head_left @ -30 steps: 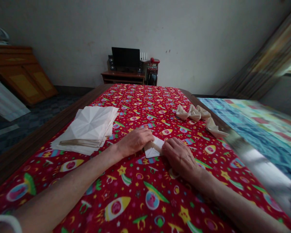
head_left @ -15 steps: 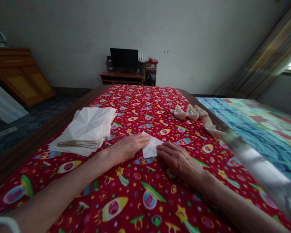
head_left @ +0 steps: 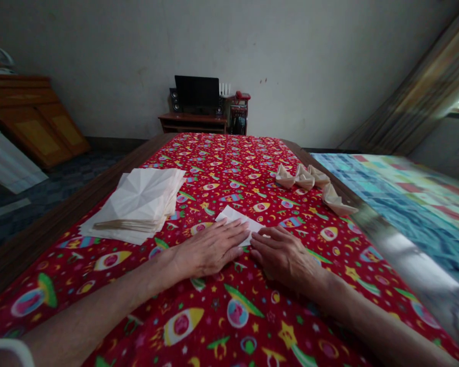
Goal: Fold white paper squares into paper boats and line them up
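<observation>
A small white sheet of folded paper [head_left: 229, 214] lies on the red patterned tablecloth, partly hidden under my hands. My left hand [head_left: 214, 247] rests flat across its lower left part, fingers stretched out. At the paper's right corner, my right hand [head_left: 281, 252] has its fingers bent and closed on the edge. To the left sits a stack of creased white paper sheets [head_left: 141, 196]. Several folded paper boat-like shapes [head_left: 305, 177] stand at the right, one of them [head_left: 336, 201] nearer to me.
The red tablecloth [head_left: 176, 316] covers a long dark table. Beyond its far end are a black monitor [head_left: 197, 93], speakers and a red telephone [head_left: 243, 95]. A wooden cabinet [head_left: 30, 120] stands at left. A bed with a coloured cover [head_left: 401, 204] lies along the right.
My left hand has slid down and right, now lying flatter over the paper. The paper has turned and shows a different outline. My right hand stays at its right corner.
</observation>
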Demonstrator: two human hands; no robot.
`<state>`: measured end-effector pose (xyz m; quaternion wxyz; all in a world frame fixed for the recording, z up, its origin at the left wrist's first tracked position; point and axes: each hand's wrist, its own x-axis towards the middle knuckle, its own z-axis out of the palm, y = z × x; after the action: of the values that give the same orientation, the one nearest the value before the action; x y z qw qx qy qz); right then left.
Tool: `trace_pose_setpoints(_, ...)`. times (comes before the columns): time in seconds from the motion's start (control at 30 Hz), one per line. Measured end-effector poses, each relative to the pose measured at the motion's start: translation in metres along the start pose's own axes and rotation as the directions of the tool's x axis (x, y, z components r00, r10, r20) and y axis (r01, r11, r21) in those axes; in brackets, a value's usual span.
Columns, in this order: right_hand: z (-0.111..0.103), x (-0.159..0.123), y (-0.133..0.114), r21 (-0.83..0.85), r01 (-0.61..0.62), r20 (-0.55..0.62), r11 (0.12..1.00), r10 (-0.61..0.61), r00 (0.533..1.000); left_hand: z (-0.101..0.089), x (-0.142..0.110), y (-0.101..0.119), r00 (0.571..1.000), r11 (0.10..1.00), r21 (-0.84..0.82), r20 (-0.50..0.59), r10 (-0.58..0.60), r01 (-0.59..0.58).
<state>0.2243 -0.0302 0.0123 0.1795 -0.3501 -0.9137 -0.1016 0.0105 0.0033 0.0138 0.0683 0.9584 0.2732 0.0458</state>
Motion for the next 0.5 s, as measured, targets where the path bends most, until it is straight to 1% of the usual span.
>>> trace_pose_setpoints(0.1,0.0,-0.004,0.002,-0.017,0.003,-0.032,1.0,-0.004,0.999,-0.002,-0.003,-0.005,1.0,1.0,0.005,-0.008,-0.023,0.023)
trace_pose_setpoints(0.27,-0.003,-0.009,0.004,0.003,-0.002,-0.021,1.0,0.002,1.0,-0.002,-0.012,-0.014,0.996,0.996,0.042,-0.042,-0.073,0.075)
trace_pose_setpoints(0.43,-0.007,-0.012,0.005,0.004,0.001,-0.054,1.0,-0.001,0.999,0.002,-0.02,-0.024,0.986,0.985,0.091,-0.099,-0.138,0.147)
trace_pose_setpoints(0.5,-0.007,-0.014,0.006,0.023,-0.007,-0.059,1.0,0.009,0.998,0.003,-0.019,-0.028,0.976,0.978,0.107,-0.141,-0.165,0.18)
